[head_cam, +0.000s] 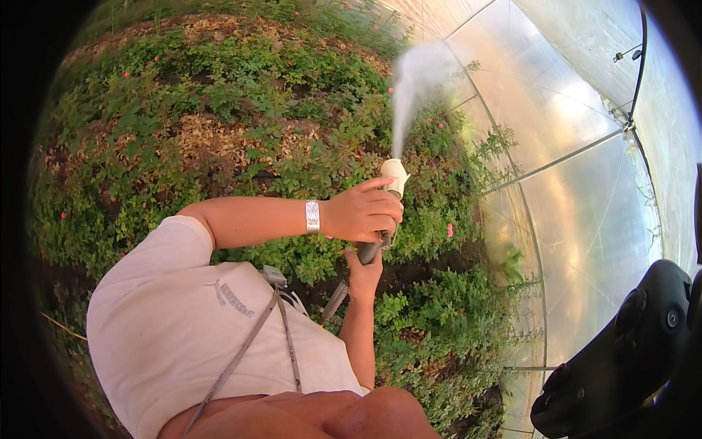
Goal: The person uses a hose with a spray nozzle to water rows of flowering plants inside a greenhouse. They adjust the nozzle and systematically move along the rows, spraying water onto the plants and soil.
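Note:
My left hand [364, 213], with a silvery band at the wrist, grips a grey tube just below its cream-coloured nozzle [395, 173]. One of its digits rests against the nozzle. A whitish spray [403, 118] shoots from the nozzle and spreads over the plants towards the plastic wall. Below that, my right hand [364, 274] is wrapped around the grey tube [369, 251]. Another length of grey tube [334, 302] shows beside my right wrist; how it joins the upper part is hidden.
Leafy green plants [219, 93] with small pink blooms grow in rows, with dry leaves [211, 142] between them. Translucent plastic sheeting [592, 219] on metal ribs curves along the right. A lanyard [238, 351] hangs over my chest. A dark object [614, 351] fills the lower right corner.

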`<state>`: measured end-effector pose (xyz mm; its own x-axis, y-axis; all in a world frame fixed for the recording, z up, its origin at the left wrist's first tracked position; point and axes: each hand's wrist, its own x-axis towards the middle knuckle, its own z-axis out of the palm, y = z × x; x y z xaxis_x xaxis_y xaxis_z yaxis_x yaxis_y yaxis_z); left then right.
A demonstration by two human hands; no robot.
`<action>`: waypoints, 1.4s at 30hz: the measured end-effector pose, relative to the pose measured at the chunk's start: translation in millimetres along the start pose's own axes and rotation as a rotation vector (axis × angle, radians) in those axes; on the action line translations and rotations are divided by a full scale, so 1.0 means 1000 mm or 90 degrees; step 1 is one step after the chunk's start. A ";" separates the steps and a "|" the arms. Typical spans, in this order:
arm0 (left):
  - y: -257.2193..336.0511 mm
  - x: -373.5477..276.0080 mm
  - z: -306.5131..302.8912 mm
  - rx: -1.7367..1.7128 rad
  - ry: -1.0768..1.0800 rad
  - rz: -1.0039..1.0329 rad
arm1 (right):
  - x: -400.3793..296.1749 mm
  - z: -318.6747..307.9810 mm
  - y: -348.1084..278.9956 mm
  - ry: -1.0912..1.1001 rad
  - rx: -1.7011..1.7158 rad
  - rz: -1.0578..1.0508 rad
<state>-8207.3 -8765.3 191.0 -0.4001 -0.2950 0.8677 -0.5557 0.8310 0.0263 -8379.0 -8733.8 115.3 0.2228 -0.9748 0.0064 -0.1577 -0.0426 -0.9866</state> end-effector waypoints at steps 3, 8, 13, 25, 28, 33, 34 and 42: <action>-0.005 -0.025 -0.014 0.045 -0.030 -0.009 | 0.001 0.017 -0.001 -0.070 0.022 0.051; -0.003 -0.041 -0.036 0.040 -0.053 -0.070 | 0.003 0.033 0.011 -0.140 0.026 0.028; -0.004 -0.034 -0.010 0.019 -0.054 -0.103 | 0.000 0.019 0.004 -0.042 -0.015 0.048; 0.037 0.042 0.034 -0.121 0.073 0.096 | -0.047 -0.027 -0.038 0.197 0.088 -0.033; 0.032 0.039 0.035 -0.098 0.079 0.104 | -0.042 -0.028 -0.036 0.180 0.074 -0.018; 0.018 0.018 0.018 -0.008 0.051 0.121 | -0.022 -0.024 -0.014 0.023 0.083 0.000; 0.014 0.013 0.008 0.000 0.034 0.117 | -0.019 -0.016 -0.015 -0.006 0.084 0.014; -0.003 -0.021 -0.051 0.046 -0.032 0.035 | 0.004 0.025 -0.002 -0.177 0.091 0.018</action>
<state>-8160.0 -8738.0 197.8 -0.4668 -0.2741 0.8408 -0.5819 0.8112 -0.0585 -8354.2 -8732.2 113.8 0.4777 -0.8773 -0.0462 -0.0349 0.0336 -0.9988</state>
